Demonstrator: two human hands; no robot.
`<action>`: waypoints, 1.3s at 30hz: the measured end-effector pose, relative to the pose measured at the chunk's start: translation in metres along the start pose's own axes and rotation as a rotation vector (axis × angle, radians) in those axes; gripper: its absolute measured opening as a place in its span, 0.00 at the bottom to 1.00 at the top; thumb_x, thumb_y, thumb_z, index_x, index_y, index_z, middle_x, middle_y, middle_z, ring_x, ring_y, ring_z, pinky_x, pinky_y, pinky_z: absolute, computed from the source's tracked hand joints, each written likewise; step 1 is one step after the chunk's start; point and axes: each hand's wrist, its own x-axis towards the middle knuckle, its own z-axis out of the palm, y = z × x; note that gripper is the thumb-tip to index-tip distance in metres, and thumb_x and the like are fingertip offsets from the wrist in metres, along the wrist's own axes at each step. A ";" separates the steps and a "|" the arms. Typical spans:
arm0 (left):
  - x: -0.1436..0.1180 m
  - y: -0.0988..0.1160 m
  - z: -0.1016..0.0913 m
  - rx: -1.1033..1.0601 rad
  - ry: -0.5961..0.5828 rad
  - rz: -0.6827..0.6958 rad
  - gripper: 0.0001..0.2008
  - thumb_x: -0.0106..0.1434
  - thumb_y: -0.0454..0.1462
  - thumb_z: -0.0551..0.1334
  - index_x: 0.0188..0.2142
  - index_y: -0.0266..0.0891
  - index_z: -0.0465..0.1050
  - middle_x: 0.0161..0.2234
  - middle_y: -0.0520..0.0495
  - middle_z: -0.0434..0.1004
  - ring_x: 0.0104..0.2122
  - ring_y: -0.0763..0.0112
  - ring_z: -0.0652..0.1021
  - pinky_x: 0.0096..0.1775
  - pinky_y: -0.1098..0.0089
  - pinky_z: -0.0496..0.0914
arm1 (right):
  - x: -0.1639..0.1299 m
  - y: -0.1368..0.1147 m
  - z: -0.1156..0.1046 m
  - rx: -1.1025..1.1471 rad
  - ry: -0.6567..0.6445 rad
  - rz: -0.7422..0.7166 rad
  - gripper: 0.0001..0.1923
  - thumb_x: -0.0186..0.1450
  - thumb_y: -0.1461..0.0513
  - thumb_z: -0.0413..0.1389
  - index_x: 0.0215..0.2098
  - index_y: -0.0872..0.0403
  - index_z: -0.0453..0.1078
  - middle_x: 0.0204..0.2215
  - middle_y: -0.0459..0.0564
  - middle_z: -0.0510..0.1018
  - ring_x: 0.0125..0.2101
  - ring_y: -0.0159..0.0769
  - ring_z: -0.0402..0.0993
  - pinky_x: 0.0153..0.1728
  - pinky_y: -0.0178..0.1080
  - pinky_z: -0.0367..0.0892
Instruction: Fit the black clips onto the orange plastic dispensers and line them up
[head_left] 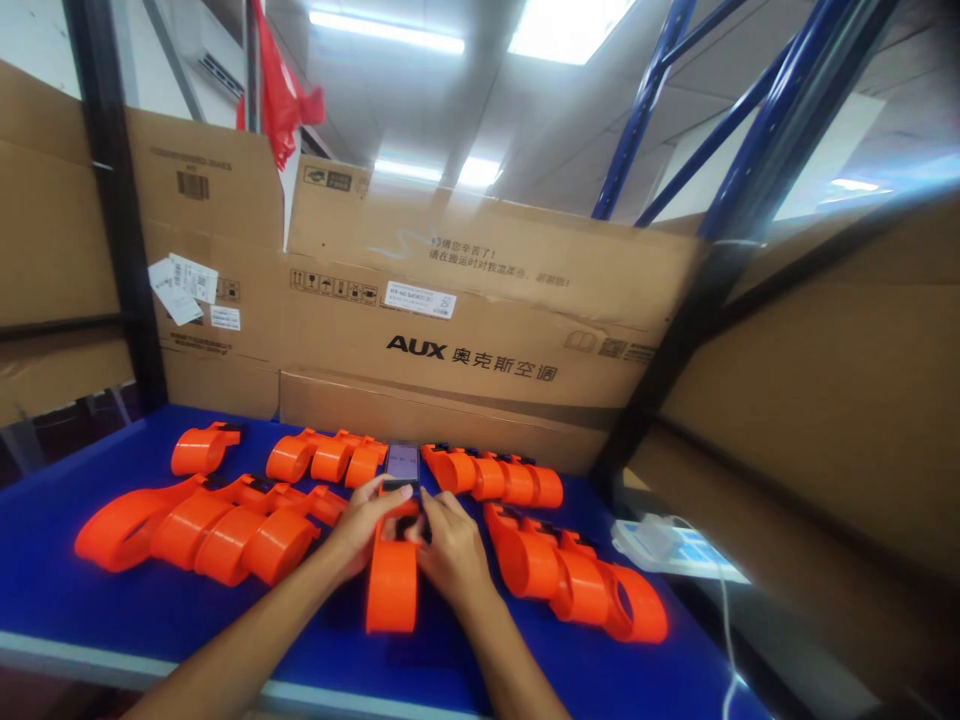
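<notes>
- The left hand (pixel 369 525) is closing its thumb over the top of an orange strap loop (pixel 393 590), the other fingers being partly hidden.
- The right hand (pixel 455 548) is curling its fingers at the loop's upper right; whether they are gripping it, one cannot tell.
- The held loop is hanging between both hands, above the blue tabletop (pixel 315 645).
- A smartphone (pixel 403 462) is lying just beyond the hands.
- Other orange loops (pixel 581 588) are lying in rows on both sides.
- An AUX carton panel (pixel 465 405) is standing behind.
</notes>
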 end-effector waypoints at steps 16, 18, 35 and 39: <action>0.002 -0.007 -0.010 0.145 -0.111 0.025 0.14 0.54 0.40 0.71 0.36 0.39 0.72 0.15 0.61 0.63 0.10 0.83 0.61 0.16 0.78 0.52 | 0.009 0.000 -0.017 0.198 0.043 0.085 0.21 0.65 0.68 0.52 0.56 0.55 0.70 0.34 0.54 0.78 0.35 0.42 0.75 0.35 0.42 0.75; 0.003 -0.007 -0.010 0.161 -0.127 0.036 0.13 0.54 0.41 0.70 0.37 0.39 0.72 0.17 0.60 0.65 0.11 0.83 0.61 0.16 0.77 0.52 | 0.010 -0.001 -0.018 0.235 0.054 0.123 0.17 0.66 0.65 0.54 0.54 0.54 0.71 0.33 0.54 0.78 0.34 0.41 0.75 0.34 0.41 0.75; 0.005 -0.004 -0.012 0.026 -0.043 -0.005 0.20 0.51 0.39 0.69 0.44 0.36 0.71 0.28 0.44 0.83 0.14 0.78 0.66 0.20 0.74 0.59 | 0.001 0.031 -0.018 0.085 0.034 0.660 0.16 0.70 0.55 0.50 0.30 0.53 0.74 0.19 0.49 0.77 0.20 0.38 0.74 0.21 0.35 0.60; 0.008 -0.003 -0.015 0.028 -0.055 -0.026 0.20 0.51 0.39 0.68 0.43 0.35 0.71 0.33 0.39 0.84 0.14 0.78 0.67 0.20 0.74 0.60 | -0.004 0.035 -0.016 0.102 0.013 0.640 0.13 0.69 0.58 0.52 0.31 0.52 0.75 0.19 0.50 0.78 0.19 0.39 0.76 0.21 0.35 0.62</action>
